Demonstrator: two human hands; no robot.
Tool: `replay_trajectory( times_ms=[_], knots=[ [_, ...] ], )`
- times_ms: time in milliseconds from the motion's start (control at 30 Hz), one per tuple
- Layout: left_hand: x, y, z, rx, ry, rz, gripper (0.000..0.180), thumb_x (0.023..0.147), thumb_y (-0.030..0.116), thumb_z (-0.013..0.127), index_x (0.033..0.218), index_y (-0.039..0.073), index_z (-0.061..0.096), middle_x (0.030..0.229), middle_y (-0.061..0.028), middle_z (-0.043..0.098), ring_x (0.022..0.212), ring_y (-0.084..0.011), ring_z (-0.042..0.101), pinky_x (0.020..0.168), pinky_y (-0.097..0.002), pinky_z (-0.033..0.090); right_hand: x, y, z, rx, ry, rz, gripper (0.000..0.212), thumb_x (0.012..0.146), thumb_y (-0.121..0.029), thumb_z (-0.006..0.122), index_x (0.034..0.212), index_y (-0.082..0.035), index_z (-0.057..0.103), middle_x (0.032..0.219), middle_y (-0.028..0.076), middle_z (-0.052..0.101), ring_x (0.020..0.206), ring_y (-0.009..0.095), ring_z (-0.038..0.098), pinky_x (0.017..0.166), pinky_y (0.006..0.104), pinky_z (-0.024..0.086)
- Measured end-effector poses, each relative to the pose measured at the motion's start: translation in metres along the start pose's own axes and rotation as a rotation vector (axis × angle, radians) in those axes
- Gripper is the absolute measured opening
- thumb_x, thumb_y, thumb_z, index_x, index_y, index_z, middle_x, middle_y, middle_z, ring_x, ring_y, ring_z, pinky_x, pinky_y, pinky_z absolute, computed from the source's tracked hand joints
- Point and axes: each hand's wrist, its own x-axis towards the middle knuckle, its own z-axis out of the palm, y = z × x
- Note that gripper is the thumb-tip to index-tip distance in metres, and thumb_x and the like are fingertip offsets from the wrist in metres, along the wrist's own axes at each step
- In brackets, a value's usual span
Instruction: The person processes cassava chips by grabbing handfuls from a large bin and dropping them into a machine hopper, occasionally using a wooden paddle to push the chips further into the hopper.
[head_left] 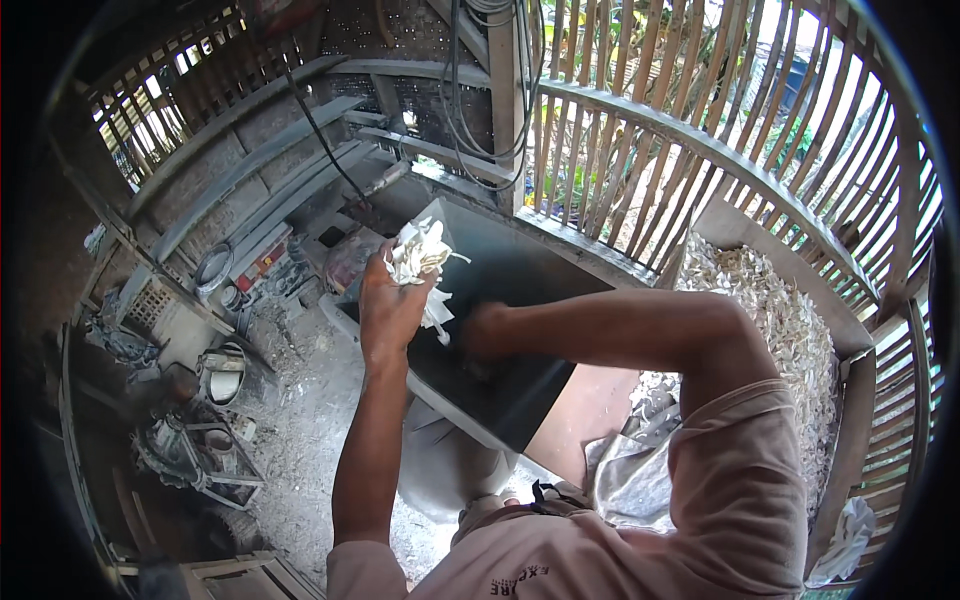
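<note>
My left hand (pixel 388 298) is raised and closed around a bunch of thin white chips (pixel 418 252), whose curled, flat pieces stick out above the fingers. Below that hand, a white piece (pixel 437 315) hangs over the near left part of a dark, smooth-walled trough (pixel 520 385). My right hand (pixel 487 335) is over the trough's inside, to the right of the left hand. Motion smears it, and its fingers do not show clearly.
At the right, a wooden bin holds many similar white chips (pixel 765 300), with a grey cloth or sack (pixel 640 475) in front. Buckets (pixel 225 375) and a wooden frame (pixel 225 465) stand left on the dusty floor (pixel 310 400). A slatted fence (pixel 680 110) and hanging cables (pixel 470 120) lie beyond.
</note>
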Motion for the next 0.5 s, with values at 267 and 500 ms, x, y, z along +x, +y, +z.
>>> replay_trajectory(
  times_ms=[267,500],
  knots=[
    [-0.003,-0.003,-0.007,0.039,0.042,-0.016,0.046,0.073,0.008,0.076,0.115,-0.002,0.061,0.106,-0.0166,0.068,0.1,-0.0273,0.066,0.088,-0.0372,0.049,0.009,-0.004,-0.001,-0.044,0.01,-0.045,0.031,0.081,-0.029,0.068,0.105,-0.009,0.071,0.106,0.012,0.071,0.098,0.028,0.069,0.075,0.0419,0.058],
    [-0.003,-0.01,-0.006,0.082,0.072,-0.005,0.044,0.074,0.009,0.075,0.114,-0.002,0.061,0.105,-0.0164,0.067,0.097,-0.0277,0.066,0.086,-0.0364,0.049,-0.009,0.006,-0.028,-0.074,-0.086,-0.061,0.028,0.084,-0.028,0.066,0.107,-0.013,0.072,0.107,0.013,0.07,0.1,0.027,0.069,0.078,0.0432,0.058]
  ],
)
